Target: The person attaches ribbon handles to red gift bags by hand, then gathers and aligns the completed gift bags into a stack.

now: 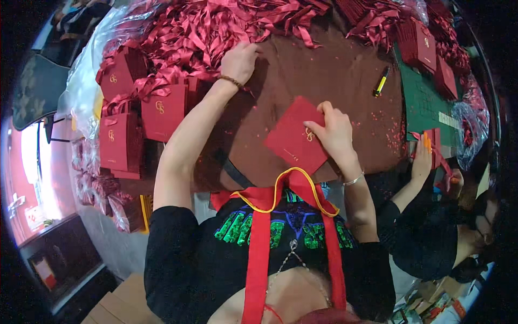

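Note:
My right hand (336, 129) grips a red paper gift bag (294, 132) by its right edge, thumb on the front face near a gold emblem. The bag lies tilted just above the brown cloth in front of my apron. My left hand (239, 63), with a beaded bracelet at the wrist, reaches to the near edge of a heap of dark red satin ribbons (216, 24). Its fingers are curled together, and their tips are partly hidden, so what they pinch does not show.
Stacked red bags (164, 110) stand at left beside clear plastic wrap (89, 67). A yellow-and-black marker (381, 82) lies on the brown cloth (324, 65). At right, a co-worker's hand (422, 156) touches a red bag near a green mat (421, 102); more bags (418, 46) stand beyond.

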`<state>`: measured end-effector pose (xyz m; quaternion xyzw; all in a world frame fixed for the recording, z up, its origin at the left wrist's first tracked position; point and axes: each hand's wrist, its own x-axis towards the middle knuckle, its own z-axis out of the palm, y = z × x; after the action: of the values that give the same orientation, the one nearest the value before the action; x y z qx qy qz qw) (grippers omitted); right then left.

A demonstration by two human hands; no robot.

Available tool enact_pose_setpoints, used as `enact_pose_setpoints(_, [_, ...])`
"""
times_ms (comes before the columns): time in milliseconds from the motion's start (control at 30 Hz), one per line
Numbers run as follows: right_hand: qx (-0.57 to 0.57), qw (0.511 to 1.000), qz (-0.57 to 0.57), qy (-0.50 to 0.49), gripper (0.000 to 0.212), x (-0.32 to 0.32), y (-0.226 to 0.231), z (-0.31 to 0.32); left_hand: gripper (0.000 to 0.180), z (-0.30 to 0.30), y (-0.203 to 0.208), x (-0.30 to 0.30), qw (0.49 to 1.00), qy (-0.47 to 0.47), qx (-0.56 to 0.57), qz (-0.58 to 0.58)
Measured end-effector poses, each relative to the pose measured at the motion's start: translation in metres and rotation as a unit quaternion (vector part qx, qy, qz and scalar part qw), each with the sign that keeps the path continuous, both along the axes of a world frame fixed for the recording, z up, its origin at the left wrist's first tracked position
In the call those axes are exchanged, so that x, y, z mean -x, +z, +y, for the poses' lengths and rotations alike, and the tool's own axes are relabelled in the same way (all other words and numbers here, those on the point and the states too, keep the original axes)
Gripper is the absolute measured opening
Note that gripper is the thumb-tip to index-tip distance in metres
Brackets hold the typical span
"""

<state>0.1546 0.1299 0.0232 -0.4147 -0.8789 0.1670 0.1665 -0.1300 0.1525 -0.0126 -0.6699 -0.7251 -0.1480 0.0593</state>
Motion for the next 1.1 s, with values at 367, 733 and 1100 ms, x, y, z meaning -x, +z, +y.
enact_pose_setpoints(367, [0.352, 0.926, 0.138, 0.009, 0.025, -0.015, 0.008, 0.014, 0.025, -0.096, 0.168, -0.041, 0.778, -0.18, -0.278, -0.534])
enact_pose_setpoints(733, [0.458, 0.877, 0.129, 0.065, 0.028, -0.012, -0.016, -0.008, 0.014, -0.134, 0.034, -0.118, 0.899, -0.059, 0.019, -0.434])
enact_pose_setpoints(1100, [0.399, 0.905, 0.127, 0.075, 0.03, -0.006, -0.011, -0.019, 0.009, -0.136, 0.02, -0.116, 0.972, -0.097, -0.05, -0.21])
